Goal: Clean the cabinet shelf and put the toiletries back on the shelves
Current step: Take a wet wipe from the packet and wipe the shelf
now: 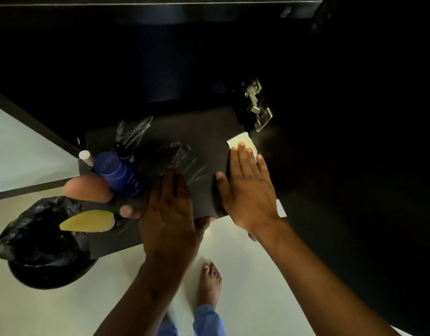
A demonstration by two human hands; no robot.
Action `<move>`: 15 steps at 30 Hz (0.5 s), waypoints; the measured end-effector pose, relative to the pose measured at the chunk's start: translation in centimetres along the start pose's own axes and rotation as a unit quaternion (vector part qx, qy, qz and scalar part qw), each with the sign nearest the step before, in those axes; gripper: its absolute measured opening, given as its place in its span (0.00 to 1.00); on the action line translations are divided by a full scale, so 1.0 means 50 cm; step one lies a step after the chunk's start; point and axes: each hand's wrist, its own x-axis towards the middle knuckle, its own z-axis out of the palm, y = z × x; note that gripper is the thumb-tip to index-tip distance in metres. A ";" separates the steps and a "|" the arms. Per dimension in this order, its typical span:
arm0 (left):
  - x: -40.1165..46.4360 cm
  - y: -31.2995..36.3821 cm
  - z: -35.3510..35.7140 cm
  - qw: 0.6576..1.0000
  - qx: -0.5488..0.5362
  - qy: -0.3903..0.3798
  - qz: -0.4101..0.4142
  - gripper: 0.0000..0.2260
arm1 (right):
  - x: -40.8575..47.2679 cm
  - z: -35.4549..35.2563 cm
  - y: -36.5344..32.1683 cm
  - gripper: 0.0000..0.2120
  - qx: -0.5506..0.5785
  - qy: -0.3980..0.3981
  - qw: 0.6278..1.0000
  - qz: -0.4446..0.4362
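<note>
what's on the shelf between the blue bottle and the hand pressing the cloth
In the head view, between the blue bottle and the right hand on the cloth lie the left hand and streaked dark shelf.

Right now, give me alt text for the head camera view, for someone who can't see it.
Looking down into a dark cabinet, the right hand presses a pale cloth flat on the black shelf, while the left hand grips the shelf's front edge. A blue bottle stands at the shelf's left, above a bin with a black liner.

Dim, murky view into my cabinet.
Only the pale floor point(245, 263) catches light; the edges bend, and the near bottles point(119, 174) blur.
</note>
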 end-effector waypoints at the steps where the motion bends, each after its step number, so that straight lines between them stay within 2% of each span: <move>1: 0.000 0.001 -0.003 1.000 -0.001 0.004 0.003 0.53 | 0.005 -0.003 -0.005 0.34 0.008 -0.005 1.000 -0.018; 3: 0.002 0.002 -0.006 1.000 -0.001 0.008 0.002 0.52 | -0.033 -0.005 -0.009 0.32 0.030 -0.017 0.996 -0.077; 5: 0.003 0.002 -0.007 1.000 0.006 0.005 -0.008 0.52 | -0.114 0.007 -0.001 0.31 0.017 -0.014 0.995 -0.097; 8: 0.003 0.007 -0.009 0.999 0.019 -0.017 -0.022 0.54 | -0.190 0.027 0.037 0.32 -0.014 -0.016 0.999 -0.027; 11: 0.006 0.014 -0.017 0.999 0.028 -0.027 -0.035 0.55 | -0.154 0.028 0.048 0.34 0.003 -0.031 1.000 -0.004; 15: 0.011 0.019 -0.022 0.998 0.032 -0.034 -0.040 0.55 | -0.018 0.001 0.013 0.34 0.026 0.013 0.999 -0.027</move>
